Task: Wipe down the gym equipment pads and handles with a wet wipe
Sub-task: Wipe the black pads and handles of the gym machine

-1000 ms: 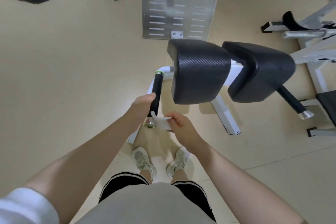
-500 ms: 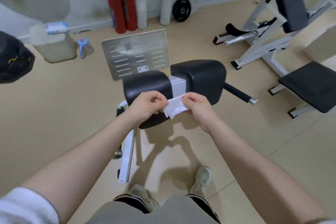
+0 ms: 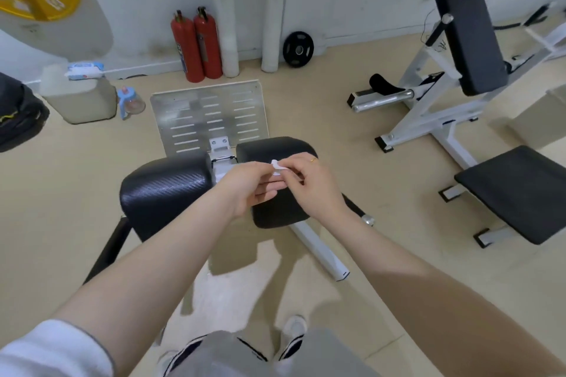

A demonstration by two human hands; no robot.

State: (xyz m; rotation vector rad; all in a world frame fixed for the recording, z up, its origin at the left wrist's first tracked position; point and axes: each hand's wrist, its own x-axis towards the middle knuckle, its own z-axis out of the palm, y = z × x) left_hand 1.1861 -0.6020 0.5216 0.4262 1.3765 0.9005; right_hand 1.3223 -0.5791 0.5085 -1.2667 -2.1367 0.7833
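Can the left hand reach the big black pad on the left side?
Probably yes. The left hand hovers just right of the black textured pad, nothing between them, though it shares the small white wipe with the right hand.

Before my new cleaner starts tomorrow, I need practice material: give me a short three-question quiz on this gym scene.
1. True or false: the wet wipe is held between both hands, the left hand and the right hand.
2. How many red fire extinguishers stand by the wall?
3. The two black pads below the hands are: A) touching, B) apart with a white frame between.

Key: 1 true; 2 two; 3 B.
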